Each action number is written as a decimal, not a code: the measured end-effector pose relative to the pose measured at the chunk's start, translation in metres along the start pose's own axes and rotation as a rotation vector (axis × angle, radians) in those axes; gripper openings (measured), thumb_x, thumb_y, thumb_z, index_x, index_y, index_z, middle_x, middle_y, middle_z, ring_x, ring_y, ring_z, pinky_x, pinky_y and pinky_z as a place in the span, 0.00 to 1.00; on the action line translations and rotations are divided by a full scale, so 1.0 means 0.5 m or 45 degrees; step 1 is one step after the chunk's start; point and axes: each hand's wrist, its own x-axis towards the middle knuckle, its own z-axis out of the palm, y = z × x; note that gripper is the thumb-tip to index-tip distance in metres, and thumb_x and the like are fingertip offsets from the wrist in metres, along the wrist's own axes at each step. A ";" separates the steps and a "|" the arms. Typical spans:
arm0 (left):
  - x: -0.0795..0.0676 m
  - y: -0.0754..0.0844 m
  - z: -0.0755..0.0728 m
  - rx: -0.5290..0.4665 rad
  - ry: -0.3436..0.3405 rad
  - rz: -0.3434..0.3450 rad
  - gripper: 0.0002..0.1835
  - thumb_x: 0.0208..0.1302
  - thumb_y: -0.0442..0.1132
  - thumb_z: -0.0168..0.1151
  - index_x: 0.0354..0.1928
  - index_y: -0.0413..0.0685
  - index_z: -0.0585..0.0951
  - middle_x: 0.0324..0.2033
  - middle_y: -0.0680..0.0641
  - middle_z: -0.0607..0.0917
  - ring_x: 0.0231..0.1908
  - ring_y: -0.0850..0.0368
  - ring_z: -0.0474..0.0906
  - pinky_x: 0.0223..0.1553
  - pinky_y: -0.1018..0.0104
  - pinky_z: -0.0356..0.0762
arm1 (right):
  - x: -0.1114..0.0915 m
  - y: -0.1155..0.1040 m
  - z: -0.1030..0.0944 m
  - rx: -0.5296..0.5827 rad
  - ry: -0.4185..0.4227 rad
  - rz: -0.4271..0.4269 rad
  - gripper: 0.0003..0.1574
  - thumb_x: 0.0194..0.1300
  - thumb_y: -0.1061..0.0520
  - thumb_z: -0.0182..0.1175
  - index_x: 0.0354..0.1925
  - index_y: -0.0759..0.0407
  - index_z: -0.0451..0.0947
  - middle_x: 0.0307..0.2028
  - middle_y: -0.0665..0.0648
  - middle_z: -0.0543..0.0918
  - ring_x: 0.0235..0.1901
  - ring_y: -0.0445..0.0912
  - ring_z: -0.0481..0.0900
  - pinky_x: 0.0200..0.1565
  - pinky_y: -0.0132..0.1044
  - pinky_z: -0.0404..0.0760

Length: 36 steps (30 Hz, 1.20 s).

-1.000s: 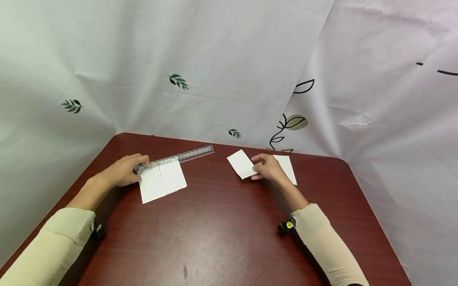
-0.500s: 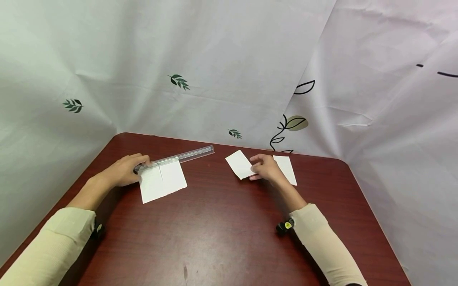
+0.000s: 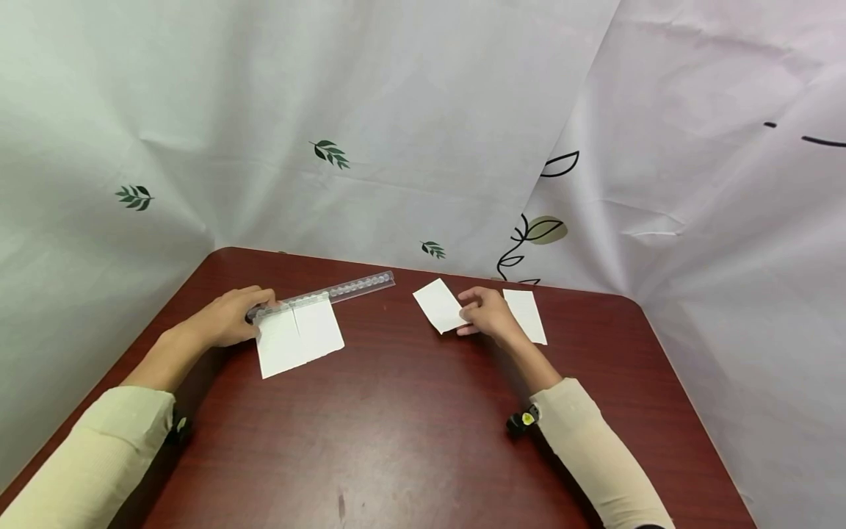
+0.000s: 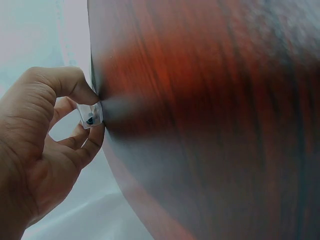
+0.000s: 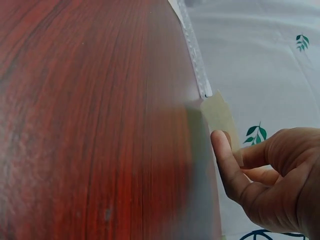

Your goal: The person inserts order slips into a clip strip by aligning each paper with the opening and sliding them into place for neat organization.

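Head view: left hand [image 3: 228, 317] pinches ruler [image 3: 360, 286] across sheet [image 3: 300, 345] — best pressed flat, no skew. Right hand [image 3: 490, 316] pinches slip [image 3: 436, 303] by one end — light grip should avoid creasing.

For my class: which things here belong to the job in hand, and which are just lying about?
In the job:
clear ruler, pinched by the left hand
larger paper, overlapped by the ruler
small paper piece, pinched by the right hand

Lying about or background:
second paper piece, unheld, though possibly related
leaf-patterned cloth
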 end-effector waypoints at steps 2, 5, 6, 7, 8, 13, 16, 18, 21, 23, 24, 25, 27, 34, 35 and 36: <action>0.000 -0.001 0.000 0.002 0.002 0.001 0.22 0.53 0.27 0.71 0.49 0.52 0.79 0.47 0.45 0.83 0.42 0.48 0.74 0.39 0.54 0.69 | 0.000 0.000 0.002 0.004 0.006 -0.008 0.29 0.75 0.72 0.59 0.72 0.73 0.76 0.52 0.70 0.85 0.30 0.45 0.89 0.40 0.40 0.94; -0.001 -0.001 0.001 -0.001 0.003 0.004 0.22 0.53 0.27 0.71 0.49 0.52 0.79 0.48 0.44 0.84 0.42 0.48 0.74 0.40 0.54 0.69 | 0.002 0.002 0.006 0.016 0.009 -0.016 0.29 0.75 0.73 0.59 0.71 0.73 0.76 0.51 0.70 0.85 0.30 0.45 0.89 0.40 0.40 0.95; -0.001 -0.002 0.001 -0.002 0.002 0.005 0.22 0.53 0.27 0.71 0.49 0.51 0.79 0.48 0.44 0.84 0.42 0.48 0.74 0.40 0.54 0.69 | 0.003 0.002 0.008 0.019 0.007 -0.017 0.29 0.74 0.73 0.59 0.71 0.74 0.76 0.51 0.69 0.85 0.30 0.45 0.89 0.40 0.40 0.95; -0.002 -0.002 0.001 -0.003 0.002 0.005 0.21 0.53 0.27 0.71 0.49 0.51 0.80 0.49 0.44 0.84 0.42 0.48 0.74 0.40 0.54 0.70 | 0.003 0.002 0.010 0.022 0.007 -0.018 0.29 0.74 0.73 0.59 0.71 0.74 0.76 0.50 0.69 0.85 0.29 0.45 0.89 0.39 0.40 0.95; -0.002 -0.002 0.001 -0.004 0.004 0.006 0.21 0.53 0.27 0.71 0.49 0.52 0.80 0.49 0.44 0.85 0.42 0.48 0.74 0.40 0.54 0.70 | 0.004 0.002 0.011 0.025 0.006 -0.019 0.29 0.74 0.73 0.59 0.71 0.74 0.76 0.50 0.69 0.85 0.29 0.45 0.89 0.39 0.40 0.95; -0.003 -0.003 0.003 -0.006 0.006 0.010 0.21 0.53 0.27 0.71 0.49 0.51 0.81 0.52 0.42 0.86 0.43 0.48 0.75 0.41 0.54 0.71 | 0.007 0.001 0.020 0.030 0.015 -0.027 0.28 0.73 0.73 0.60 0.69 0.73 0.77 0.49 0.69 0.86 0.29 0.46 0.90 0.39 0.41 0.95; -0.003 -0.003 0.003 -0.007 0.008 0.009 0.21 0.53 0.27 0.71 0.49 0.51 0.81 0.53 0.41 0.86 0.44 0.47 0.76 0.41 0.54 0.72 | 0.008 0.001 0.024 0.014 0.012 -0.027 0.28 0.73 0.73 0.60 0.69 0.72 0.78 0.50 0.70 0.87 0.28 0.46 0.90 0.38 0.42 0.95; -0.002 -0.003 0.004 -0.007 0.007 0.010 0.21 0.53 0.27 0.71 0.49 0.51 0.81 0.53 0.41 0.86 0.44 0.48 0.75 0.41 0.54 0.72 | 0.008 0.001 0.026 0.000 0.011 -0.024 0.27 0.73 0.72 0.60 0.69 0.72 0.78 0.50 0.70 0.87 0.28 0.46 0.91 0.38 0.42 0.95; 0.000 -0.003 0.005 -0.009 0.005 0.015 0.21 0.53 0.27 0.71 0.49 0.51 0.81 0.52 0.42 0.86 0.43 0.48 0.75 0.40 0.54 0.71 | 0.009 -0.001 0.025 -0.003 0.018 -0.017 0.27 0.74 0.72 0.60 0.69 0.71 0.78 0.52 0.71 0.87 0.28 0.46 0.91 0.38 0.42 0.95; 0.001 -0.003 0.005 -0.012 0.003 0.016 0.21 0.53 0.27 0.71 0.49 0.51 0.80 0.50 0.43 0.85 0.42 0.49 0.74 0.39 0.55 0.69 | 0.009 -0.003 0.024 0.003 0.021 -0.016 0.27 0.74 0.72 0.60 0.70 0.71 0.78 0.52 0.71 0.87 0.28 0.46 0.91 0.39 0.42 0.95; 0.001 -0.003 0.005 -0.013 0.002 0.018 0.22 0.53 0.27 0.71 0.49 0.51 0.80 0.50 0.43 0.84 0.42 0.49 0.73 0.39 0.55 0.69 | 0.009 -0.004 0.024 0.008 0.022 -0.015 0.27 0.74 0.72 0.60 0.70 0.71 0.78 0.52 0.71 0.87 0.28 0.46 0.91 0.39 0.42 0.95; 0.002 -0.004 0.005 -0.015 0.003 0.018 0.22 0.53 0.27 0.70 0.49 0.51 0.80 0.49 0.43 0.84 0.41 0.49 0.73 0.38 0.55 0.68 | 0.008 -0.006 0.023 0.013 0.022 -0.013 0.27 0.74 0.72 0.60 0.70 0.71 0.78 0.52 0.72 0.87 0.28 0.46 0.90 0.39 0.42 0.95; 0.003 -0.003 0.004 -0.015 0.005 0.020 0.22 0.53 0.27 0.70 0.49 0.51 0.79 0.48 0.44 0.84 0.41 0.49 0.73 0.38 0.54 0.68 | 0.008 -0.008 0.023 0.019 0.022 -0.012 0.28 0.74 0.73 0.60 0.70 0.71 0.78 0.52 0.72 0.87 0.27 0.46 0.90 0.39 0.42 0.95; 0.004 -0.002 0.001 -0.008 0.006 0.020 0.22 0.53 0.26 0.70 0.50 0.51 0.81 0.52 0.42 0.86 0.42 0.48 0.74 0.40 0.54 0.70 | 0.012 -0.012 0.026 0.033 0.026 -0.023 0.28 0.73 0.72 0.61 0.70 0.72 0.78 0.53 0.71 0.87 0.27 0.45 0.91 0.38 0.42 0.95; 0.004 -0.003 0.001 -0.007 0.004 0.021 0.22 0.53 0.26 0.70 0.50 0.51 0.81 0.52 0.42 0.86 0.43 0.48 0.75 0.40 0.54 0.70 | 0.012 -0.013 0.026 0.034 0.028 -0.025 0.28 0.73 0.72 0.61 0.69 0.72 0.78 0.52 0.71 0.87 0.27 0.45 0.91 0.38 0.42 0.95; 0.004 -0.002 0.001 -0.007 0.003 0.019 0.22 0.53 0.26 0.70 0.50 0.51 0.81 0.52 0.42 0.86 0.43 0.48 0.75 0.41 0.54 0.71 | 0.013 -0.014 0.027 0.034 0.032 -0.025 0.28 0.73 0.73 0.61 0.69 0.72 0.78 0.52 0.71 0.87 0.26 0.45 0.91 0.38 0.42 0.95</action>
